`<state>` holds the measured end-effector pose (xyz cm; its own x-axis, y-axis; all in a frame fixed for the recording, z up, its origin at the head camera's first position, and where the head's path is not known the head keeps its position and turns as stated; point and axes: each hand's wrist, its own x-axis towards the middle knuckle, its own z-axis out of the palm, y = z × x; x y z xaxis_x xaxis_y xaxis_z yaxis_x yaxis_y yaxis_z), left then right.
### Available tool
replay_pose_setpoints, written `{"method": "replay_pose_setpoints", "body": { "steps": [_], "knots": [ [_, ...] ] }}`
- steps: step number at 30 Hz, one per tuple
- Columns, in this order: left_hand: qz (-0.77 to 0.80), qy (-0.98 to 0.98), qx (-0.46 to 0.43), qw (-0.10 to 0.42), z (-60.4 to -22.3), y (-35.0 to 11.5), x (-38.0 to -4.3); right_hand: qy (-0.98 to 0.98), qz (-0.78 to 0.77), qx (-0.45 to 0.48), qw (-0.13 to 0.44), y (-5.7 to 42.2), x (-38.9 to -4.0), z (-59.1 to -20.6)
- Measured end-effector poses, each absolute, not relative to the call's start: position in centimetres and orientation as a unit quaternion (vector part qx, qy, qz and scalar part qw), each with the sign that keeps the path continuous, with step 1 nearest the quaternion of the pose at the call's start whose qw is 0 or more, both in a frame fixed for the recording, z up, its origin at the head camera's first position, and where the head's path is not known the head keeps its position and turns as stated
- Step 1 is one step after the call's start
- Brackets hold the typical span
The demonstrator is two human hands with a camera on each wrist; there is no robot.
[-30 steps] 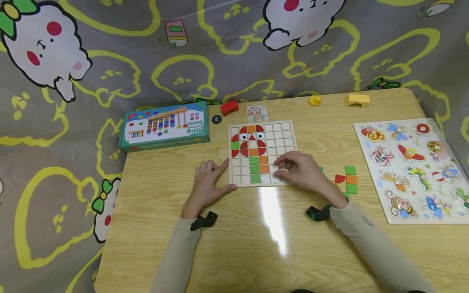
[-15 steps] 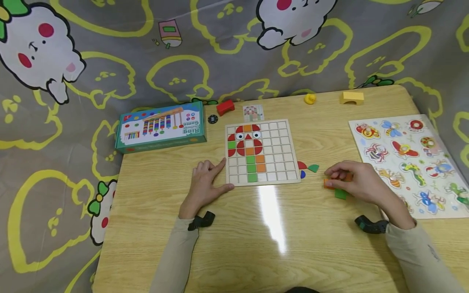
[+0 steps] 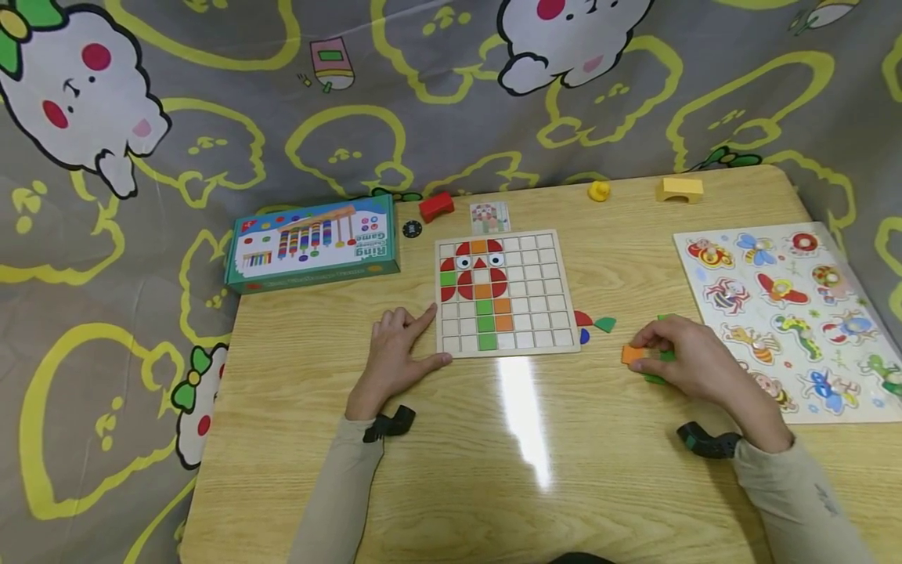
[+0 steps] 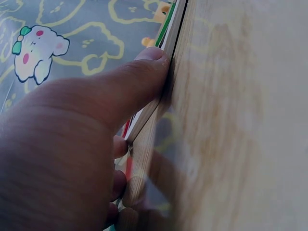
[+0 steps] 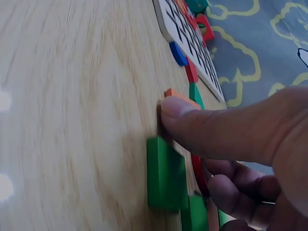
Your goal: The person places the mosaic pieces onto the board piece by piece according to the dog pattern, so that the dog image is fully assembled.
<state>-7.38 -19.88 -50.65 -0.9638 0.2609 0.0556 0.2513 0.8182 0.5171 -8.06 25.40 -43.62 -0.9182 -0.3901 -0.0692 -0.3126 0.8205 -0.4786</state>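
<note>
My left hand (image 3: 395, 352) touches the lower-left corner of the wooden grid board (image 3: 539, 305), forefinger at its left side and thumb (image 4: 151, 60) on its near edge. Red, orange and green tiles, with two eye tiles, form a pattern on the board's left part. Right of the board, my right hand (image 3: 687, 352) pinches an orange square tile (image 3: 631, 355) close to the tabletop. Green tiles (image 5: 163, 175) lie by that hand, partly hidden under it. A red tile (image 3: 582, 318), a blue tile (image 3: 584, 336) and a green quarter-round tile (image 3: 604, 324) lie at the board's right edge.
A picture card (image 3: 489, 218) lies behind the board. To its left are a red block (image 3: 437, 207), a black disc (image 3: 412, 229) and a game box (image 3: 313, 244). A yellow duck (image 3: 599, 191) and yellow arch block (image 3: 680, 189) stand behind; an insect puzzle (image 3: 740, 266) lies right.
My right hand has moved right, from over the board's lower right to the loose tiles, and now pinches an orange one. The left hand has stayed at the board's corner.
</note>
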Motion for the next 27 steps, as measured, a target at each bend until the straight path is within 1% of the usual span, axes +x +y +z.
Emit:
{"method": "replay_pose_setpoints", "body": {
  "steps": [2,10,14,17,21,27],
  "knots": [
    [0.27,0.953,0.134,0.011,-50.7,-19.9,-7.4,0.947,-0.25,-0.186,0.084,25.1,-8.0,-43.6],
    [0.269,0.954,0.134,0.01,-50.7,-19.9,-7.4,0.929,-0.301,-0.206,0.055,23.4,-8.6,-43.6],
    [0.269,0.954,0.133,0.01,-50.6,-19.9,-7.3,0.916,-0.337,-0.21,0.056,22.3,-9.6,-43.1],
    [0.268,0.954,0.132,0.012,-50.6,-19.9,-7.4,0.908,-0.361,-0.201,0.068,21.1,-10.4,-43.1],
    [0.269,0.954,0.131,0.017,-50.6,-19.9,-7.4,0.895,-0.398,-0.183,0.082,19.3,-11.4,-43.7],
    [0.269,0.954,0.13,0.014,-50.5,-20.0,-7.5,0.88,-0.43,-0.182,0.08,16.5,-13.2,-44.7]
  ]
}}
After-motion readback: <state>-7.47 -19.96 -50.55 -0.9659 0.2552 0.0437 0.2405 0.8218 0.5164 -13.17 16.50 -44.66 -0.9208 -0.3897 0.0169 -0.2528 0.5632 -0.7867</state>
